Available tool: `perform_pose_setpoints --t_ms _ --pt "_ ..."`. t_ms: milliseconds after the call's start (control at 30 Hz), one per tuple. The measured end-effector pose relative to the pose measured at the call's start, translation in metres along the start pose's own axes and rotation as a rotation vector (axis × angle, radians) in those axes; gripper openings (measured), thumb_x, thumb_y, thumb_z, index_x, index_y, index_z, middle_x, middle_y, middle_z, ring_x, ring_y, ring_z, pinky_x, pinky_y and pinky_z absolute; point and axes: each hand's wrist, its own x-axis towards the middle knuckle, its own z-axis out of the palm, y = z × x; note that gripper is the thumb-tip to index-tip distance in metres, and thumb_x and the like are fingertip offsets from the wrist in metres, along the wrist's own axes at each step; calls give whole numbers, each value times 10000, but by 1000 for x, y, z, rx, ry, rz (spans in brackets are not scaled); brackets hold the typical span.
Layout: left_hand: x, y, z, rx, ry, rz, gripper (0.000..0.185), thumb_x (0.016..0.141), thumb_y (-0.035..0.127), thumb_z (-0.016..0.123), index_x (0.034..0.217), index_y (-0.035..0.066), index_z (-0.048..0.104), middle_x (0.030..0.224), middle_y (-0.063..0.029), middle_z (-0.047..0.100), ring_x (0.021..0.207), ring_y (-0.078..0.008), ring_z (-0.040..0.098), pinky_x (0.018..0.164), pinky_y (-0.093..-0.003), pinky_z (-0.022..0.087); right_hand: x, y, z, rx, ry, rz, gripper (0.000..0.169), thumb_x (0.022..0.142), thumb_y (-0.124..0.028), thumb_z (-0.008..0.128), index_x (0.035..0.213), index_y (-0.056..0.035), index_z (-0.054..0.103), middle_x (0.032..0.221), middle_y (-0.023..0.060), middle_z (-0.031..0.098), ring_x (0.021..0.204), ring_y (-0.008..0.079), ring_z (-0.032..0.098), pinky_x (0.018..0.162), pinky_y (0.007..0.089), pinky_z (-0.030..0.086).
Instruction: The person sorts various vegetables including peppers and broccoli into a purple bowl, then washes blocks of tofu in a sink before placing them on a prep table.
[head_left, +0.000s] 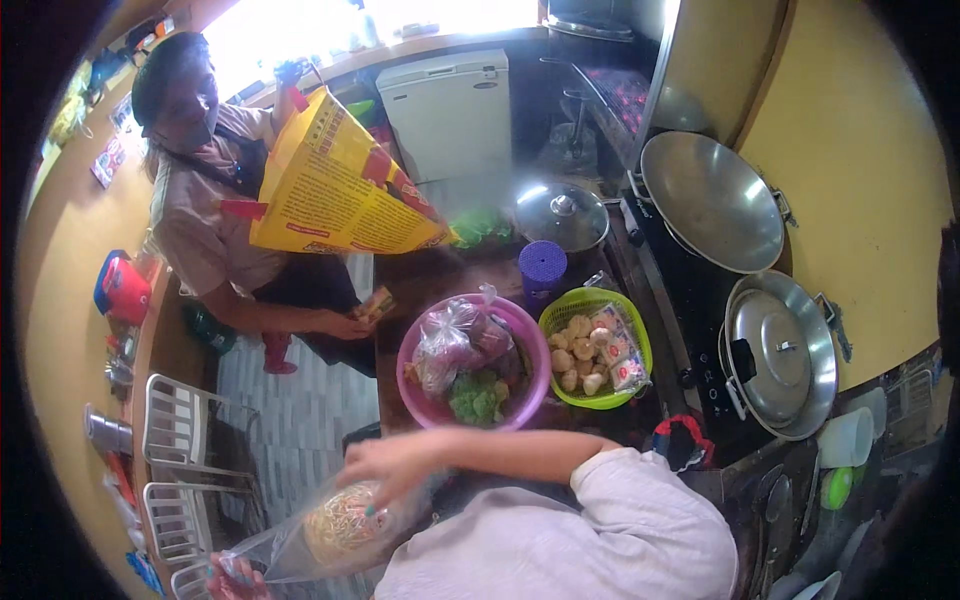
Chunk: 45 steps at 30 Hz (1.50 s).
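Note:
A clear plastic bag (289, 536) with pale, thin strands like dry noodles (341, 521) inside slants across the lower left, in front of my body. At its lower left end, my left hand (234, 577) grips the plastic. My right hand (401, 461), slightly blurred, reaches across from the right and lies over the bag's upper part, a fingertip against it. Whether those fingers grip the plastic is not clear. Just beyond my right forearm stands a pink basin (409, 382) holding plastic-wrapped purple produce (457, 345) and a green leafy vegetable (478, 397).
A green basket (561, 397) holds pale bulbs (581, 349) and small packets (628, 371). Behind it are a purple tumbler (541, 274) and a glass lid (562, 217). Large pans (712, 202) occupy the stove at right. A co-worker (202, 165) holds a yellow printed bag (337, 180). White chairs (176, 420) stand left.

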Motion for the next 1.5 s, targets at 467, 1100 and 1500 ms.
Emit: perform_pose_setpoints --t_ms 467,1100,1500 --pt "36 -13 -64 -51 -130 -82 283 748 267 493 852 12 560 801 -130 583 721 -255 560 618 -338 452 -47 54 100 -55 283 576 249 672 -68 501 910 -101 563 944 178 440 827 359 503 698 428 418" --pt "6 -26 -62 173 557 138 213 757 302 482 661 119 432 535 23 369 453 -75 347 369 -215 244 -22 -13 45 891 441 460 259 672 -48 430 885 -12 573 705 20 537 610 61 476 538 191 378" --pt "-8 -35 -86 130 620 128 201 768 272 474 640 126 422 515 18 380 431 -78 358 358 -217 253 0 -47 56 867 237 428 269 727 -143 410 914 -10 551 639 -16 430 588 55 379 500 199 312"
